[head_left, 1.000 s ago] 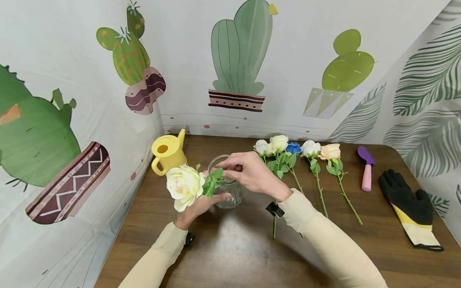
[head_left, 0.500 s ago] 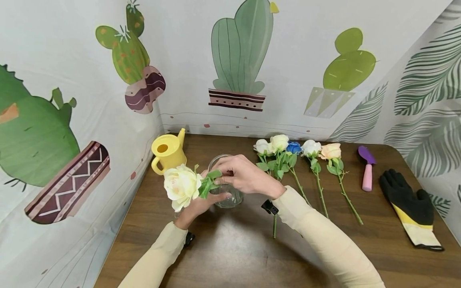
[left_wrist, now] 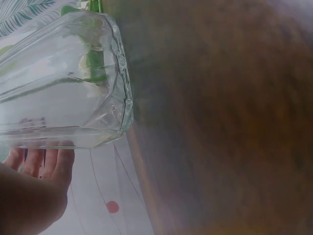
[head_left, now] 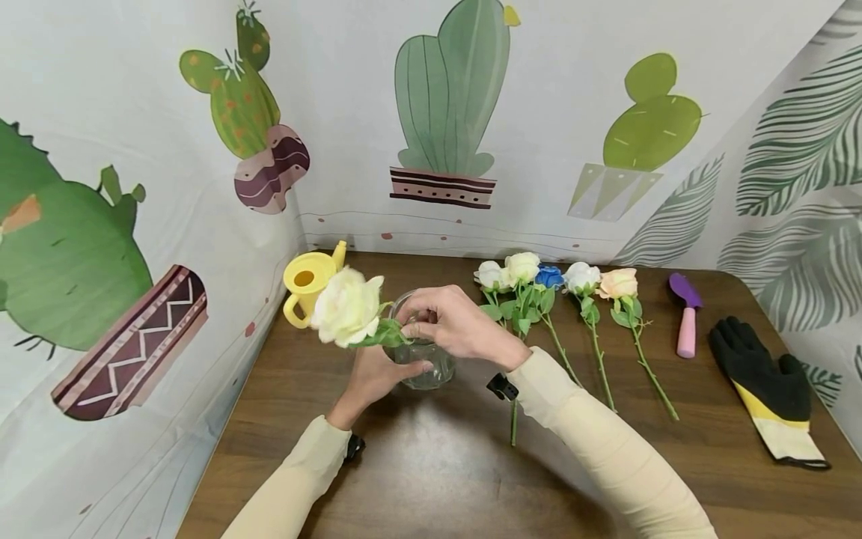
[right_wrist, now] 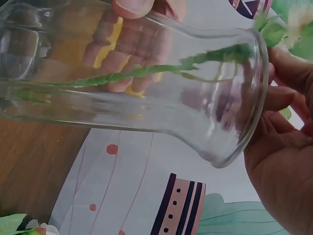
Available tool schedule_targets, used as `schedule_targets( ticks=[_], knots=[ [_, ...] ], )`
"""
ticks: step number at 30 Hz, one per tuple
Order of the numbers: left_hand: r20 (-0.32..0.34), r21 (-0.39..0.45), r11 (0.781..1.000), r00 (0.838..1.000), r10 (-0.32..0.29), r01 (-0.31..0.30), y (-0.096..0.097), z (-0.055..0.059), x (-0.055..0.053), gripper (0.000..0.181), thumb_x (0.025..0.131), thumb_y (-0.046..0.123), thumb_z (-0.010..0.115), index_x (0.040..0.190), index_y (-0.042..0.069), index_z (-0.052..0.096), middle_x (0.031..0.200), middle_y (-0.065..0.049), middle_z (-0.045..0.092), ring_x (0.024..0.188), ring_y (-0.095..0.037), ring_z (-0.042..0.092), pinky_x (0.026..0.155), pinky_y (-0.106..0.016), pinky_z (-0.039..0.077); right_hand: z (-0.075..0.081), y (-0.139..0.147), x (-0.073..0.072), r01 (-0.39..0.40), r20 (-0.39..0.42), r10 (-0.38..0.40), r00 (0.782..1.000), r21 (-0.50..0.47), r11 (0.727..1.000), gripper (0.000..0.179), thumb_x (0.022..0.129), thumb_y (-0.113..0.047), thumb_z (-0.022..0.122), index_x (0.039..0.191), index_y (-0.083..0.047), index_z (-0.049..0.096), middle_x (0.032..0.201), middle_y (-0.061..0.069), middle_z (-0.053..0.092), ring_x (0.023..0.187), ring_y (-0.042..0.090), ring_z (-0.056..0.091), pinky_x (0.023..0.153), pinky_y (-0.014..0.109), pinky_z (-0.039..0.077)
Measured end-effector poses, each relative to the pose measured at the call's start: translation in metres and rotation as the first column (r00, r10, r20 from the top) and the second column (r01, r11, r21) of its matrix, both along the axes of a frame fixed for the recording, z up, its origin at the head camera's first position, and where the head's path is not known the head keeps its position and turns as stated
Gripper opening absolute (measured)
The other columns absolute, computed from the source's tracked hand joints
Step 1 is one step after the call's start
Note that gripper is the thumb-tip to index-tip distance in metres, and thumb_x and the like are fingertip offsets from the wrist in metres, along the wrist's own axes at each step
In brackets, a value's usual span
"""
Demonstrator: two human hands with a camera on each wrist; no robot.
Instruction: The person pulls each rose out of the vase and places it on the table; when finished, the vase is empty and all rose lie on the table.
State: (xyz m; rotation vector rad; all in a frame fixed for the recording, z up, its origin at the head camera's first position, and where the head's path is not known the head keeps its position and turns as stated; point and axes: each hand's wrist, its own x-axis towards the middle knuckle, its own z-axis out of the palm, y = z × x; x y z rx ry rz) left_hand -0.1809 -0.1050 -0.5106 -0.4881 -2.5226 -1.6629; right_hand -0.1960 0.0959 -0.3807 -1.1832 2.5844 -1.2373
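Note:
A clear glass vase (head_left: 436, 368) stands on the wooden table, its mouth flared. My left hand (head_left: 377, 374) grips its body, thumb in front; fingers (left_wrist: 58, 166) press its far side in the left wrist view. At the rim, my right hand (head_left: 461, 323) pinches a cream rose (head_left: 346, 308) by the stem, near the leaves. The bloom leans out to the left above my left hand. Inside the vase (right_wrist: 146, 117), the green stem (right_wrist: 122, 76) runs down towards the base in the right wrist view. My right fingertips are partly hidden by the leaves.
A yellow watering can (head_left: 313, 281) stands behind the bloom. Several roses, including a blue one (head_left: 548, 277) and a peach one (head_left: 618, 283), lie right of the vase. Farther right lie a purple trowel (head_left: 685, 314) with a pink handle and a black-and-yellow glove (head_left: 768, 389).
The rose's bloom has swung upward, away from my left wrist and towards the watering can. My right hand shifted slightly left at the rim. My left hand and the vase stayed put.

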Motion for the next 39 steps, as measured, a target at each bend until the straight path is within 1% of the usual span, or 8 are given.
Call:
schedule_targets(
  ticks=[3,9,17,21,26,29,33,39],
  knots=[
    [-0.027,0.014,1.000,0.999,0.021,-0.021,0.000,0.000,0.001,0.076,0.073,0.021,0.103,0.140,0.011,0.068,0.138,-0.008,0.075,0.130,-0.027,0.069,0.114,-0.050,0.055,-0.002,0.001,-0.001,0.053,-0.010,-0.053,0.999,-0.031,0.998,0.009,0.097,-0.009,0.081,0.105,-0.010,0.083,0.110,0.005,0.085,0.092,0.014,0.074,0.082,0.025,0.059],
    [-0.050,-0.002,0.999,0.998,0.035,-0.035,0.001,0.001,0.000,0.088,0.072,0.023,0.104,0.149,0.013,0.064,0.143,-0.010,0.073,0.130,-0.030,0.070,0.107,-0.051,0.061,-0.004,0.005,-0.003,0.167,0.017,-0.166,0.986,-0.122,0.978,0.015,0.095,-0.011,0.084,0.109,-0.010,0.085,0.105,0.006,0.085,0.091,0.016,0.077,0.079,0.026,0.061],
    [-0.021,-0.008,0.999,0.999,0.045,-0.045,0.002,0.000,-0.002,0.083,0.071,0.026,0.104,0.144,0.015,0.066,0.132,-0.012,0.077,0.123,-0.029,0.073,0.102,-0.045,0.062,0.001,0.009,-0.004,0.230,0.093,-0.212,0.973,-0.285,0.931,0.017,0.094,-0.009,0.085,0.111,-0.006,0.085,0.104,0.010,0.085,0.077,0.008,0.069,0.065,0.022,0.057],
    [-0.029,0.002,0.999,0.999,0.041,-0.041,0.002,0.000,-0.003,0.080,0.071,0.024,0.104,0.140,0.013,0.067,0.133,-0.012,0.076,0.124,-0.029,0.073,0.103,-0.042,0.061,0.005,0.011,-0.004,0.281,0.123,-0.254,0.959,-0.353,0.892,0.016,0.095,-0.007,0.084,0.111,-0.004,0.085,0.103,0.014,0.084,0.076,0.006,0.069,0.067,0.021,0.058],
    [-0.040,0.018,0.999,0.998,0.040,-0.039,0.002,-0.001,-0.002,0.076,0.071,0.021,0.105,0.137,0.011,0.069,0.134,-0.015,0.075,0.125,-0.033,0.072,0.105,-0.050,0.060,0.013,0.016,-0.004,0.340,0.148,-0.306,0.940,-0.427,0.838,0.015,0.095,-0.005,0.084,0.109,-0.001,0.084,0.093,0.015,0.082,0.072,0.003,0.068,0.065,0.019,0.056],
    [-0.037,0.035,0.999,0.999,0.036,-0.035,0.002,-0.001,-0.001,0.074,0.071,0.019,0.104,0.136,0.010,0.069,0.135,-0.018,0.075,0.126,-0.037,0.071,0.105,-0.053,0.060,0.018,0.018,-0.004,0.353,0.161,-0.315,0.935,-0.477,0.805,0.015,0.095,-0.004,0.082,0.109,0.001,0.083,0.083,0.004,0.080,0.066,0.003,0.064,0.062,0.018,0.053],
    [-0.025,0.050,0.998,0.999,0.032,-0.030,0.001,-0.002,-0.001,0.073,0.072,0.019,0.104,0.135,0.011,0.068,0.135,-0.018,0.075,0.127,-0.037,0.071,0.104,-0.047,0.061,0.027,0.022,-0.003,0.355,0.172,-0.314,0.934,-0.554,0.753,0.016,0.094,0.000,0.081,0.110,0.006,0.082,0.076,-0.015,0.074,0.061,0.003,0.060,0.058,0.019,0.050],
    [-0.009,0.040,0.998,0.999,0.043,-0.042,0.000,-0.002,-0.001,0.075,0.069,0.021,0.105,0.134,0.010,0.069,0.135,-0.014,0.076,0.127,-0.031,0.072,0.106,-0.045,0.061,0.044,0.026,0.000,0.383,0.180,-0.353,0.918,-0.630,0.676,0.017,0.094,0.001,0.080,0.109,0.009,0.081,0.072,-0.019,0.073,0.055,0.003,0.056,0.052,0.019,0.048]
  ],
)
